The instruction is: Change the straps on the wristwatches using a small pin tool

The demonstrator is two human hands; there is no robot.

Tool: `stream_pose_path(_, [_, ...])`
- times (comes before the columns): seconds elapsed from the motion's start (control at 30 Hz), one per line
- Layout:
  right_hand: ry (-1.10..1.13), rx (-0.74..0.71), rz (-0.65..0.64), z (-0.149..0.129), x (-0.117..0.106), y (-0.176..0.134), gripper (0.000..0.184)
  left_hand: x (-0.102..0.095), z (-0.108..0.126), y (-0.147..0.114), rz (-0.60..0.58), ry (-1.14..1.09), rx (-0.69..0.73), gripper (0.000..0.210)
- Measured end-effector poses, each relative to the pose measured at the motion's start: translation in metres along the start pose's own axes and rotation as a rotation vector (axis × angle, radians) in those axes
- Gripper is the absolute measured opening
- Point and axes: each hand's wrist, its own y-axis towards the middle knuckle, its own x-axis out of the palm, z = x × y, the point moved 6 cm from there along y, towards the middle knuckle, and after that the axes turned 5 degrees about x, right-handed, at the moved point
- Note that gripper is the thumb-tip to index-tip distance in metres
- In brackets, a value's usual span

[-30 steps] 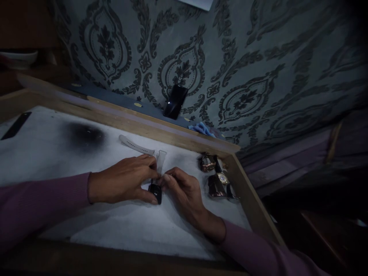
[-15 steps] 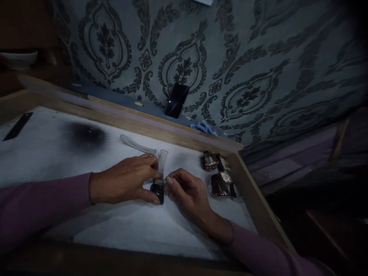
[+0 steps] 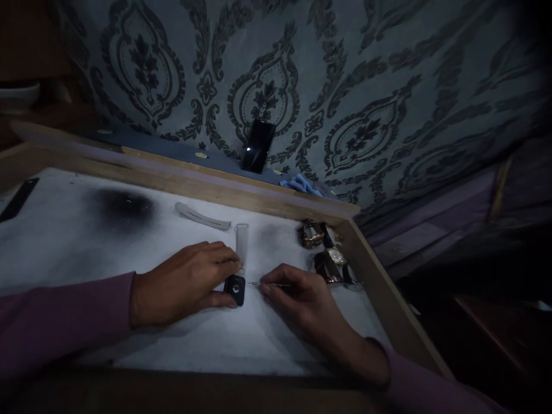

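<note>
A small dark smartwatch case [image 3: 236, 292] lies back up on the white surface, a round sensor showing. My left hand [image 3: 183, 286] holds it down, thumb at its lower left edge and fingertips near its top. Just above the case lies a light strap piece [image 3: 242, 244] with a buckle end; whether it is attached there I cannot tell. My right hand [image 3: 304, 296] pinches a thin metal pin-like tool [image 3: 253, 283], its tip pointing left at the case's right side. A second pale strap piece [image 3: 202, 216] with holes lies apart, farther back.
Several wristwatches [image 3: 332, 257] sit in the right corner of the wood-rimmed tray [image 3: 383, 299]. Behind the back rim a black phone [image 3: 259, 146] leans against the patterned wall, beside a blue cloth [image 3: 301, 184]. A dark flat strip [image 3: 18, 199] lies far left.
My right hand has drawn back slightly right from the case, and the thin metal tool now shows. My left fingers have shifted, uncovering more of the strap piece. The view has shifted slightly.
</note>
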Motion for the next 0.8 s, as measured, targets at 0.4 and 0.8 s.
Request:
stream_pose_path(0.4, [-0.167, -0.102, -0.034, -0.008, -0.006, -0.012, 0.012, 0.003, 0.011, -0.004, -0.001, 0.154, 0.084, 0.023])
stream_pose_path(0.8, [-0.466, -0.23, -0.114, -0.013, 0.002, -0.017, 0.015, 0.005, 0.013, -0.007, 0.053, 0.229, 0.116, 0.03])
